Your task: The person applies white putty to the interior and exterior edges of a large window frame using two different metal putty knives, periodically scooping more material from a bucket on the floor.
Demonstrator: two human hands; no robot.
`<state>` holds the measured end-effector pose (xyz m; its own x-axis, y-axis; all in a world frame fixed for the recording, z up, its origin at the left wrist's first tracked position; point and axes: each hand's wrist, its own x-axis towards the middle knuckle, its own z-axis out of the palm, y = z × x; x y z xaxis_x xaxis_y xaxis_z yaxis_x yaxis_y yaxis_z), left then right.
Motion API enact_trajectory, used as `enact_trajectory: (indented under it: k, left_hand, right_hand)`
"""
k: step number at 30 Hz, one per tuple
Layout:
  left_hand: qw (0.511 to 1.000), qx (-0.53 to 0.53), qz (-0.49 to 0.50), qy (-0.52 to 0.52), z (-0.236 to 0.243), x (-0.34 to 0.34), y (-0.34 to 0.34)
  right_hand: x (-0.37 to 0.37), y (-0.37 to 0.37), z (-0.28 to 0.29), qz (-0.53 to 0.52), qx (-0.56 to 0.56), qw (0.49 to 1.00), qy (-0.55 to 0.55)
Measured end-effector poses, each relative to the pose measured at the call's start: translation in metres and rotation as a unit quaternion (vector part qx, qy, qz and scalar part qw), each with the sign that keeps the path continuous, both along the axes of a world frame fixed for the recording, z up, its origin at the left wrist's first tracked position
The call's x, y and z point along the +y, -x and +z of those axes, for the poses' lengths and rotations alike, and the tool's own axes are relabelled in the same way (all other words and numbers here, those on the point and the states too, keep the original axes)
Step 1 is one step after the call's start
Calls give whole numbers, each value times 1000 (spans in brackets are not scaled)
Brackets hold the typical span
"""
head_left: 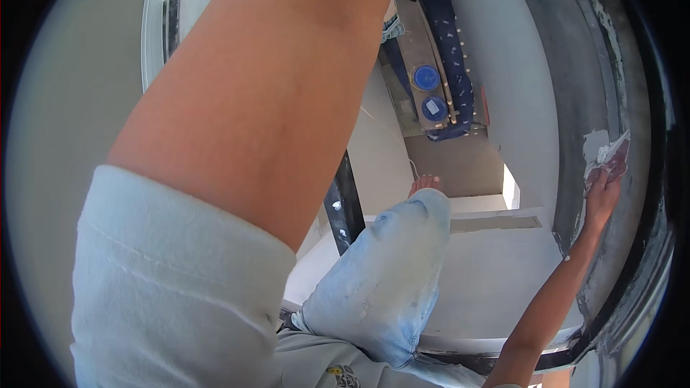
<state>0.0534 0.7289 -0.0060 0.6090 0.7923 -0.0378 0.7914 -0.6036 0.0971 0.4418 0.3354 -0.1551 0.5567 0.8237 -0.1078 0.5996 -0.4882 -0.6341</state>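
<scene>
My left arm (266, 93), in a pale sleeve, reaches up past the top edge of the picture, so the left hand is out of sight. At the right, my right hand (604, 190) is closed round a flat scraper loaded with white putty (607, 152). Only part of the scraper shows; the fingers and putty hide the rest. It is held in front of a grey wall surface (568, 86) streaked with white. Whether the scraper touches that surface, I cannot tell.
Below are my bent leg in light jeans (381, 266) and a bare foot (425, 184). Two blue-topped round tubs (425, 77) stand on a plank beside a dark blue spotted cloth (449, 36). A dark, white-spotted bar (343, 205) runs left of the leg.
</scene>
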Motion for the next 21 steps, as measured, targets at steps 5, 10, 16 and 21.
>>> enact_trajectory:
  k: [5, 10, 16, 21]
  left_hand:
    - [997, 14, -38, -72, -6, -10, 22]
    - [994, -10, -70, -81, -6, -12, 20]
    - [985, -61, -110, -120, -27, 0, 19]
    - [990, -61, -20, -122, -28, -3, 36]
  right_hand:
    - [-5, 61, -25, -131, 187, 974, -17]
    - [-47, 128, -27, -268, 408, 871, -56]
    - [-75, 139, -13, -334, 533, 773, -82]
    - [-66, 150, -4, -308, 481, 818, -69]
